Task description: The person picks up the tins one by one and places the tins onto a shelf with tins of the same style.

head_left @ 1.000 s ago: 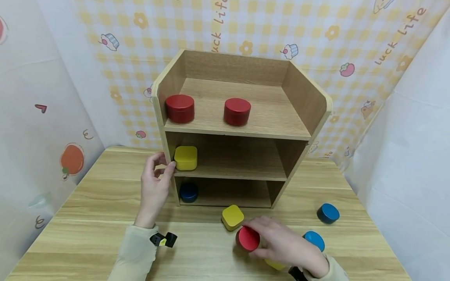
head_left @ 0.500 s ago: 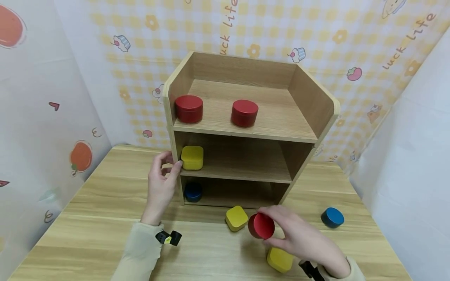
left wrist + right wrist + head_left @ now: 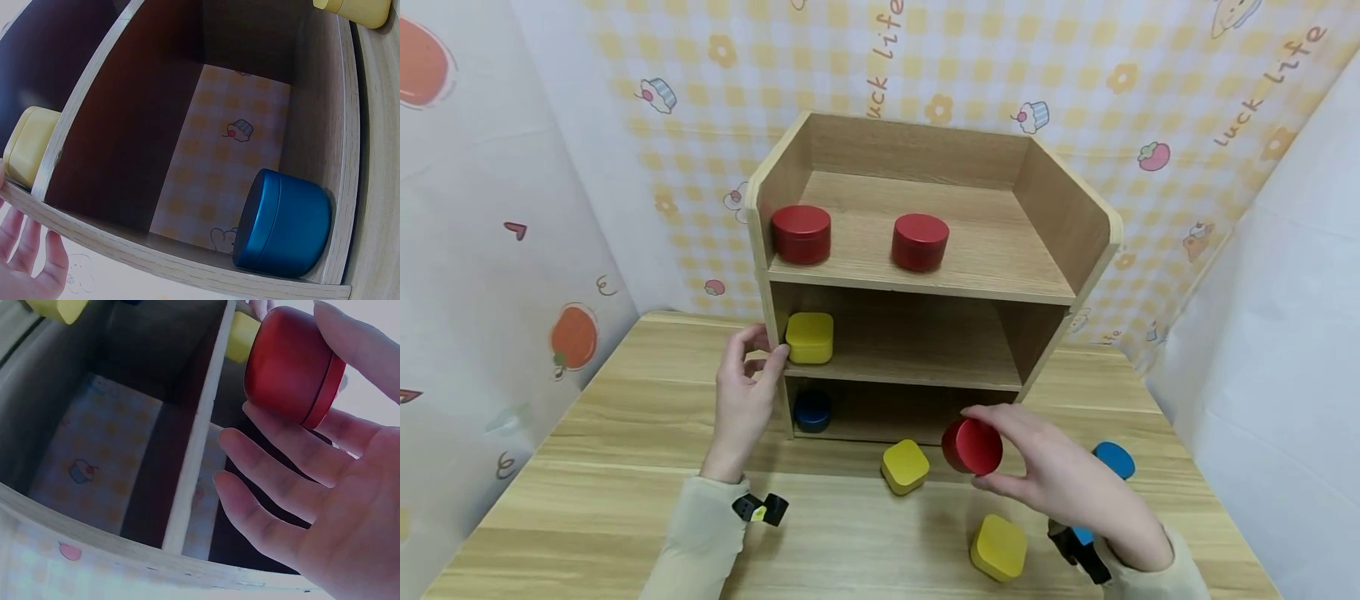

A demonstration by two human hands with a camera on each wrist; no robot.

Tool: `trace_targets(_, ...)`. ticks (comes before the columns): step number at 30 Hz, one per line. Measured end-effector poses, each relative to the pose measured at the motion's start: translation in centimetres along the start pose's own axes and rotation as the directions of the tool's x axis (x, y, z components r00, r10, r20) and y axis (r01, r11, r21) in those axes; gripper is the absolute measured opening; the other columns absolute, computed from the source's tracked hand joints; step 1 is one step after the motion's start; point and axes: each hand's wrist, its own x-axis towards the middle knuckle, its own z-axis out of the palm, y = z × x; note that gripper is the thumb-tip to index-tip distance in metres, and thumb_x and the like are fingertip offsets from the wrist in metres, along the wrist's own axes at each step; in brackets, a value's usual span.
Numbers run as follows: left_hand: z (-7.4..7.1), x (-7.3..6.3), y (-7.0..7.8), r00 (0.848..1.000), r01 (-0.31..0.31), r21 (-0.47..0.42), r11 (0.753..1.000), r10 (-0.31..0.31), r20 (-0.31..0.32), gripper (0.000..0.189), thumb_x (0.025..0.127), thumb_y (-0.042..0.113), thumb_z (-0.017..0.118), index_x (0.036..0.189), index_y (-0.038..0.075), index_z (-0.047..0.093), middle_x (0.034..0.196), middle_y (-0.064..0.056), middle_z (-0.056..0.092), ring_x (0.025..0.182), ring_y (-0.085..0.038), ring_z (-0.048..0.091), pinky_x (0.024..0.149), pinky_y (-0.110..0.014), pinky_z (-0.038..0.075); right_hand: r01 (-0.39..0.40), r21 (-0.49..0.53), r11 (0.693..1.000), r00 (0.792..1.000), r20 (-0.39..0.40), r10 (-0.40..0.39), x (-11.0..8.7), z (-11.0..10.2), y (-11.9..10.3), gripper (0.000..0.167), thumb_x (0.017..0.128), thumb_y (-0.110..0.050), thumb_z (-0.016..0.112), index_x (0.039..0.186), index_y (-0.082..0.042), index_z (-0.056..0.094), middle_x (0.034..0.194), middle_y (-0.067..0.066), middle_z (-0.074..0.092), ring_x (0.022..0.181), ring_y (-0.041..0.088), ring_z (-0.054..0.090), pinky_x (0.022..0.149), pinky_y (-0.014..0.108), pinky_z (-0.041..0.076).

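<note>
Between thumb and fingers my right hand (image 3: 1060, 467) holds a round red tin (image 3: 972, 446), raised above the table in front of the shelf's lowest level. The right wrist view shows the same red tin (image 3: 294, 365) pinched near the fingertips. My left hand (image 3: 747, 400) grips the left side panel of the wooden shelf (image 3: 895, 375), thumb at the front edge by a yellow square tin (image 3: 810, 338). Two more red tins, one left (image 3: 802, 235) and one nearer the middle (image 3: 920, 242), stand on the top level. A blue round tin (image 3: 284, 225) sits at the lowest level's left end.
On the table (image 3: 587, 500) before the shelf lie two yellow square tins, one near the shelf (image 3: 906, 467) and one closer to me (image 3: 999, 547). A blue tin (image 3: 1115, 459) lies at right; another blue tin (image 3: 1082, 535) is mostly hidden behind my right wrist.
My right hand has lifted the red tin off the table and carried it right and toward the shelf, uncovering a yellow tin. The left hand keeps its grip on the panel.
</note>
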Motion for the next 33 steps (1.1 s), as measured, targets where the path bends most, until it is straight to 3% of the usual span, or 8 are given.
trace_targets(7,0.0,0.0,0.1,1.0,0.01,-0.006,1.0,-0.01,0.005,0.032,0.095,-0.003,0.06,0.124,-0.01,0.05,0.107,-0.016,0.053,0.099,-0.015,0.049,0.081,-0.027,0.042,0.038,-0.027,0.999,0.997,-0.073,-0.039,0.8,-2.0,0.0,0.067,0.074,-0.018,0.086,0.132,-0.006,0.054,0.118,-0.006,0.061,0.104,0.012,0.059,0.084,0.031,0.053)
trace_targets(12,0.0,-0.1,0.0,1.0,-0.006,-0.008,1.0,0.006,0.002,0.032,0.094,-0.003,0.061,0.123,-0.011,0.05,0.106,-0.019,0.053,0.099,-0.015,0.049,0.08,-0.027,0.043,0.049,-0.03,0.998,0.99,-0.133,-0.053,1.6,-4.1,-0.2,0.07,0.072,-0.013,0.087,0.133,-0.006,0.053,0.117,-0.005,0.062,0.097,0.009,0.06,0.081,0.025,0.052)
trace_targets(18,-0.1,-0.1,-0.1,1.0,0.014,-0.003,1.0,-0.014,0.005,0.032,0.095,-0.001,0.06,0.124,-0.01,0.05,0.106,-0.012,0.052,0.098,-0.013,0.048,0.081,-0.028,0.042,0.058,-0.082,0.995,0.977,-0.199,-0.074,2.7,-6.6,-0.7,0.074,0.07,-0.014,0.089,0.134,-0.007,0.053,0.114,-0.005,0.064,0.091,0.003,0.058,0.077,0.017,0.046)
trace_targets(24,-0.1,-0.1,-0.1,0.999,0.037,-0.014,0.999,-0.037,0.017,0.032,0.096,0.001,0.06,0.125,-0.008,0.049,0.107,-0.009,0.052,0.1,-0.013,0.047,0.082,-0.029,0.041,0.066,-0.121,0.991,0.959,-0.265,-0.096,3.6,-8.4,-0.9,0.075,0.068,-0.009,0.089,0.134,-0.005,0.055,0.113,-0.002,0.066,0.087,0.006,0.058,0.074,0.018,0.046)
trace_targets(33,-0.1,-0.1,0.1,0.999,0.038,-0.005,0.999,-0.038,0.017,0.032,0.096,0.001,0.06,0.125,-0.008,0.049,0.107,-0.009,0.051,0.1,-0.014,0.047,0.082,-0.028,0.041,-0.034,-0.145,0.989,0.94,-0.341,-0.018,4.9,-9.9,-0.5,0.075,0.067,-0.005,0.089,0.134,-0.003,0.054,0.1,-0.002,0.065,0.074,0.006,0.059,0.067,0.016,0.047)
